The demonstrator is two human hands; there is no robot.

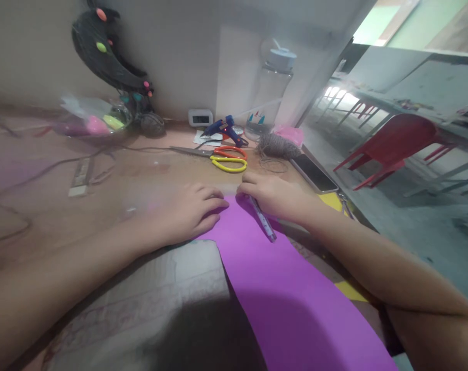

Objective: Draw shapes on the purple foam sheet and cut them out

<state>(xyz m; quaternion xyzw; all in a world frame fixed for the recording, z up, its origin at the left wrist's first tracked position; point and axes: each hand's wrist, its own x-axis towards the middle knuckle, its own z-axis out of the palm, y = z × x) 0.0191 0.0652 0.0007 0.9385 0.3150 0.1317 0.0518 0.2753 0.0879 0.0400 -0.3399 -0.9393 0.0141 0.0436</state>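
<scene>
A long purple sheet of paper or craft foam [272, 278] runs from the table towards me. Flat on its far left part lies my left hand [201, 211], open, with its fingers stretched out to the right. My right hand [259, 190] is closed around a slim pen [265, 224] with a pale patterned barrel, whose back end points towards me. The pen's tip is hidden behind my fingers, near the sheet's far edge. Under the left part of the sheet is a grey-brown cardboard piece [160, 288] with faint print.
Scissors [228, 158] with orange and yellow handles lie beyond my hands, before a blue glue gun [226, 129]. Grey yarn [276, 147], a phone [315, 172] and a clear bottle [270, 93] stand right. A dark crescent decoration [102, 56] hangs left. A cord crosses the table.
</scene>
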